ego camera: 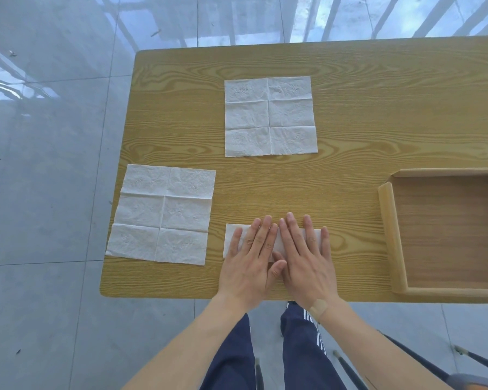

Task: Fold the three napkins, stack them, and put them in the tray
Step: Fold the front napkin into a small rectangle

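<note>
Grey glossy floor tiles (45, 170) surround a wood-grain table (350, 114). Wooden tray (389, 237) sits at the table's right edge, nothing in it. Two unfolded napkins lie flat: far napkin (270, 116) at centre, left napkin (160, 213) near the left edge. Folded napkin (233, 237), a narrow strip, lies near the front edge under both hands. Left hand (250, 263) and right hand (303, 257) are side by side, palms down, fingers spread flat, pressing the strip, gripping nothing; thumbs meet in the middle.
</note>
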A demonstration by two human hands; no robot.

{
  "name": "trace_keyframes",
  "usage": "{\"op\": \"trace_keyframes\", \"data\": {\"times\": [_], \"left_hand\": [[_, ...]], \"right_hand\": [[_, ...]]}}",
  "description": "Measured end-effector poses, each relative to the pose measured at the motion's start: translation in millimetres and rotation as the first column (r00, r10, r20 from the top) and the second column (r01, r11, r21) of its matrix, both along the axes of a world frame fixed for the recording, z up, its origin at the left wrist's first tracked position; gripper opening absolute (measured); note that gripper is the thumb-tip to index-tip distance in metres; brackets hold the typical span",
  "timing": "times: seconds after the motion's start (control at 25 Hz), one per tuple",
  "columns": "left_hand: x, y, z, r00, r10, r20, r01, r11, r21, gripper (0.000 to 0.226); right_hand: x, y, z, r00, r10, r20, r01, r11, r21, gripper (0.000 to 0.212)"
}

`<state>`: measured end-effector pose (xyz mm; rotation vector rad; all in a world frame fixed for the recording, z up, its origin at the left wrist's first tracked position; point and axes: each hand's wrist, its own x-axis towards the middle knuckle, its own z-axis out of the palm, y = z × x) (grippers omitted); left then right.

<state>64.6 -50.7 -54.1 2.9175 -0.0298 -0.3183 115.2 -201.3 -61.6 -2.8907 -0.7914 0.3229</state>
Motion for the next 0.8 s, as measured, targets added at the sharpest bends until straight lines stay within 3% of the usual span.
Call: {"op": "trace_keyframes", "data": {"times": [0.52, 0.68, 0.8], "left_hand": [[-10.7, 34.7, 6.4, 0.996, 0.069, -0.06, -0.065, 0.996, 0.059, 0.073], [-6.2, 51.5, 20.0, 0.983, 0.167, 0.069, -0.17, 0.985, 0.03, 0.064], [4.0, 67.6, 29.3, 0.978, 0.149, 0.148, -0.158, 0.986, 0.054, 0.06]], "right_hand": [[18.4, -55.0, 3.9, 0.99, -0.137, -0.029, 0.136, 0.99, -0.026, 0.072], [11.0, -73.6, 4.4, 0.975, -0.217, -0.045, 0.218, 0.976, 0.027, 0.079], [4.3, -83.5, 2.3, 0.976, -0.217, -0.031, 0.217, 0.976, 0.012, 0.082]]}}
